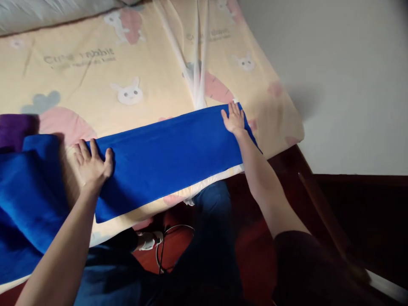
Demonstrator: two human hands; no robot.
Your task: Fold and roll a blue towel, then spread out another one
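Blue folded cloth [168, 157] lies on the bed [95, 85]; left hand [92, 165] and right hand [235, 120] press flat, released, on its ends

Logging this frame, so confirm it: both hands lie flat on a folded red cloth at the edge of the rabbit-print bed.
Not quite: the folded cloth is blue, not red. The head view shows the left hand and right hand flat on it, at the edge of the rabbit-print bed.

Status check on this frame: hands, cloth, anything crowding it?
Left hand flat on the blue cloth, left end. Right hand flat on its far right corner. Cloth folded on the bed; white netting hangs just behind.
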